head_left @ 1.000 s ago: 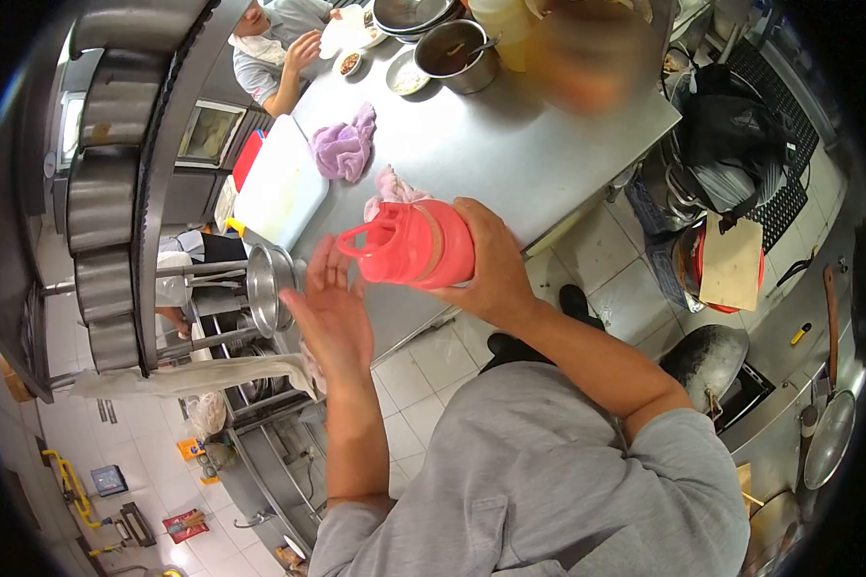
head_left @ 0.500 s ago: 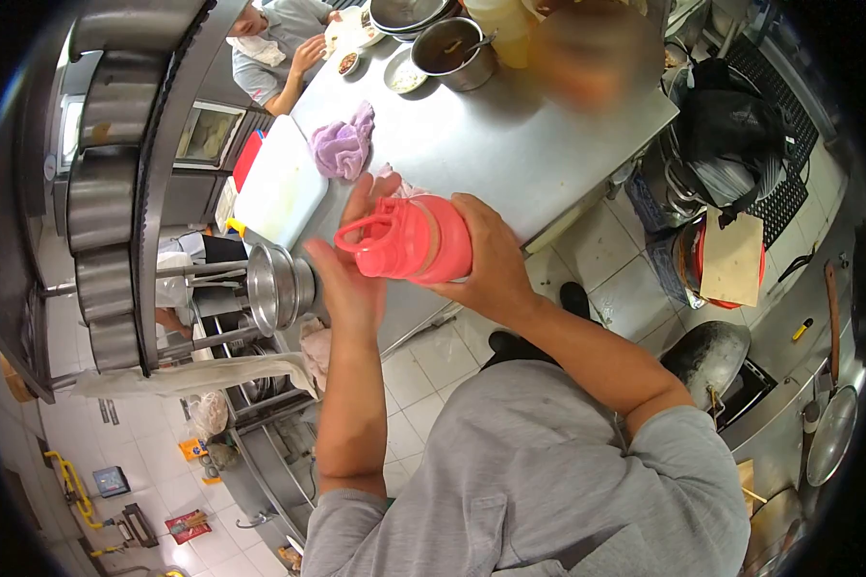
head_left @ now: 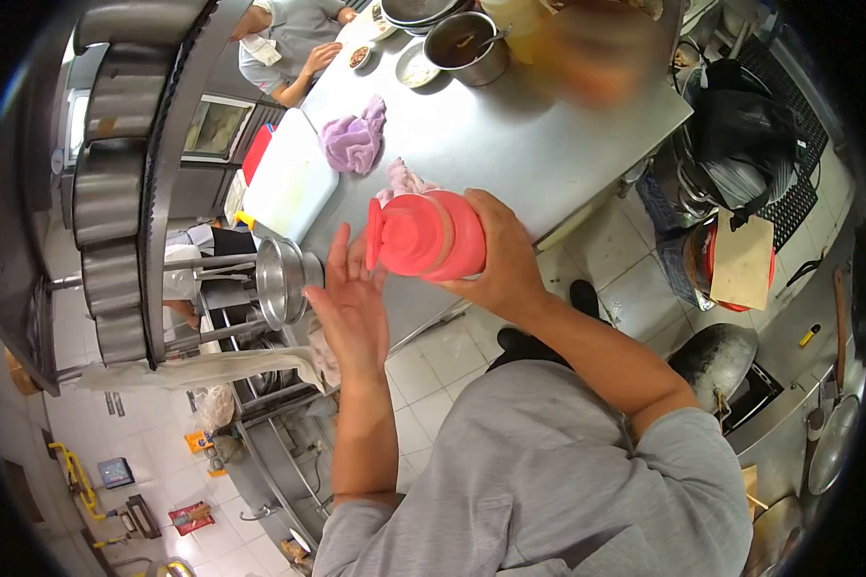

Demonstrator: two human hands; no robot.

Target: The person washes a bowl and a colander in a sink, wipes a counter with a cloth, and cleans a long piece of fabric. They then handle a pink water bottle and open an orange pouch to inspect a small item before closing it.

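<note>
A coral-red water bottle [head_left: 428, 236] is tilted with its lid toward the left, above the near edge of the steel table [head_left: 510, 154]. My right hand [head_left: 508, 255] wraps around its base end. Beside the lid, my left hand [head_left: 354, 313] is open, palm up with the fingers spread; some fingertips are partly behind the lid. The bottle's carry loop shows at the lid's left side. Behind the bottle lies a pink cloth [head_left: 404, 180], and farther back a purple cloth [head_left: 354, 137] is crumpled on the table.
A white cutting board [head_left: 293, 178] lies at the table's left end. Metal bowls [head_left: 284, 284] stand on the rack left of my hand. A steel pot [head_left: 467, 48] and a small dish [head_left: 417, 69] are at the back. Across the table stands a person in grey [head_left: 303, 43].
The bottle has turned in my right hand, so its loop now sits at the left side. My left hand has opened its fingers and come away from the lid.
</note>
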